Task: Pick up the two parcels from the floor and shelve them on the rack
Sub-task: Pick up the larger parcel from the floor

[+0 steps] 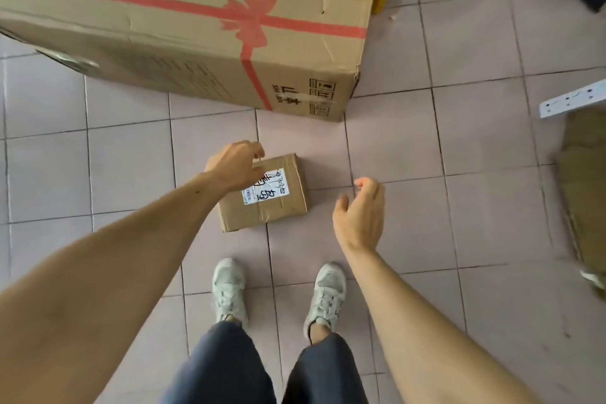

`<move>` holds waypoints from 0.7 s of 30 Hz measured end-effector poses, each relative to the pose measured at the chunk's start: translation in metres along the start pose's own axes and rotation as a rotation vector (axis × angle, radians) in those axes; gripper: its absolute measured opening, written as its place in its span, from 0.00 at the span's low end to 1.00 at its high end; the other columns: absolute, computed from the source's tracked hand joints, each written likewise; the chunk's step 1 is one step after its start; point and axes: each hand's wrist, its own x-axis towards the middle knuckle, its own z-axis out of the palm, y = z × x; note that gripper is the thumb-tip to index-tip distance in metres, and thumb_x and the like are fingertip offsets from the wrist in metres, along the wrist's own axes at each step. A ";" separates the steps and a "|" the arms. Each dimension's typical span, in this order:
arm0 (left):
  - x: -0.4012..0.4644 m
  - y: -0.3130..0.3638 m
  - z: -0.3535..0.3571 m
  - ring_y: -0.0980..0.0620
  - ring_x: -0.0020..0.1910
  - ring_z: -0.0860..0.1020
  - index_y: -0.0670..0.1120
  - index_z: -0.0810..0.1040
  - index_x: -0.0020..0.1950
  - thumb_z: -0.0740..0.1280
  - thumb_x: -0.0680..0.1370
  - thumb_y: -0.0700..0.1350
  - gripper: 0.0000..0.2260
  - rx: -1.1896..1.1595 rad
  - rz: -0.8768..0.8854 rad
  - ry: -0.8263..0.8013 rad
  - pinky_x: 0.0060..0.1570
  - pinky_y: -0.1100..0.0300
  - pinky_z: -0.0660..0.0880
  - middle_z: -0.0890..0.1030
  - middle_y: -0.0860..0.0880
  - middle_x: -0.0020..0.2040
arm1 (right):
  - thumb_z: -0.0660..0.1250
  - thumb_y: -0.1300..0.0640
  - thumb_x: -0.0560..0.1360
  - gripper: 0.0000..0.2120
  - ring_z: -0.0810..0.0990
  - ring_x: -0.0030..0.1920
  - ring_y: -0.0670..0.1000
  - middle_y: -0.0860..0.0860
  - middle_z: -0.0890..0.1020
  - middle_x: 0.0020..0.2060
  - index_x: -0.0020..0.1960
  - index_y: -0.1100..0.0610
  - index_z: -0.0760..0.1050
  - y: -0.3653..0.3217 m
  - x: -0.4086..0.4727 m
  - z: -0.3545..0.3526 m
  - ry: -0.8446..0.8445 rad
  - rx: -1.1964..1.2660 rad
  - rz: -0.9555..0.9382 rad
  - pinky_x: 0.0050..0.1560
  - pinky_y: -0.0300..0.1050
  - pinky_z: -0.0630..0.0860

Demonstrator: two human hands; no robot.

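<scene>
I stand in what looks like a storeroom or parcel depot. Pale pinkish floor tiles [475, 147] run under my shoes, scuffed and bare. A big appliance carton [183, 20] with a printed red ribbon lies on its side ahead, a small taped parcel [278, 207] sits before it, and more flattened cardboard [587, 180] sits at my right.

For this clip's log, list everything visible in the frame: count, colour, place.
small parcel: one, brown with a white label, on the floor ahead of the feet
large carton: one, brown with a printed red ribbon, upper left
floor tiles: pale pinkish, throughout
white bracket: one, right edge
brown cardboard: right edge, partly cut off
shoes: two, pale grey
trousers: dark blue
left hand: over the parcel's far left corner
right hand: open, right of the parcel, apart from it
</scene>
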 end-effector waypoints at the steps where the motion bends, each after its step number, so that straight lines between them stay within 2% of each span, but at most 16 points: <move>1: 0.010 -0.018 0.008 0.43 0.56 0.78 0.43 0.77 0.62 0.69 0.75 0.47 0.17 -0.008 -0.016 -0.010 0.53 0.50 0.77 0.80 0.45 0.61 | 0.67 0.62 0.72 0.15 0.77 0.55 0.61 0.58 0.77 0.55 0.58 0.62 0.72 0.001 -0.006 0.023 -0.020 0.001 0.023 0.50 0.54 0.75; 6: 0.045 -0.079 0.027 0.40 0.62 0.74 0.43 0.70 0.69 0.70 0.74 0.54 0.27 0.033 -0.058 -0.089 0.58 0.42 0.75 0.74 0.41 0.66 | 0.65 0.56 0.76 0.14 0.79 0.52 0.57 0.55 0.74 0.58 0.60 0.58 0.70 -0.001 -0.029 0.107 -0.155 0.046 0.157 0.45 0.47 0.75; 10: 0.083 -0.129 0.048 0.39 0.66 0.70 0.44 0.65 0.73 0.68 0.75 0.56 0.31 0.156 -0.012 -0.151 0.59 0.40 0.73 0.71 0.41 0.69 | 0.64 0.53 0.78 0.15 0.78 0.46 0.55 0.56 0.75 0.59 0.60 0.59 0.69 -0.004 -0.046 0.187 -0.146 0.170 0.447 0.45 0.46 0.71; 12: 0.102 -0.148 0.061 0.40 0.67 0.69 0.45 0.62 0.74 0.66 0.74 0.61 0.34 0.229 0.025 -0.171 0.58 0.41 0.73 0.70 0.42 0.70 | 0.64 0.50 0.77 0.18 0.76 0.46 0.54 0.58 0.75 0.60 0.61 0.60 0.69 -0.003 -0.055 0.221 -0.122 0.255 0.598 0.46 0.46 0.70; 15: 0.124 -0.165 0.082 0.41 0.69 0.69 0.48 0.60 0.76 0.62 0.69 0.72 0.43 0.288 0.043 -0.219 0.61 0.41 0.68 0.69 0.44 0.72 | 0.67 0.44 0.74 0.26 0.78 0.54 0.58 0.59 0.75 0.62 0.63 0.60 0.68 0.005 -0.063 0.267 -0.114 0.415 0.833 0.50 0.49 0.73; 18: 0.142 -0.179 0.098 0.41 0.70 0.69 0.50 0.57 0.77 0.55 0.65 0.78 0.48 0.227 0.013 -0.270 0.65 0.41 0.65 0.68 0.45 0.74 | 0.68 0.39 0.71 0.34 0.74 0.62 0.60 0.59 0.73 0.66 0.67 0.59 0.64 0.013 -0.070 0.298 -0.174 0.586 1.055 0.57 0.53 0.72; 21: 0.156 -0.199 0.113 0.42 0.74 0.64 0.55 0.53 0.78 0.54 0.59 0.82 0.54 0.071 -0.023 -0.432 0.71 0.41 0.62 0.63 0.49 0.78 | 0.70 0.41 0.70 0.40 0.73 0.63 0.55 0.53 0.73 0.65 0.74 0.57 0.57 0.024 -0.077 0.318 -0.314 0.768 1.100 0.61 0.50 0.69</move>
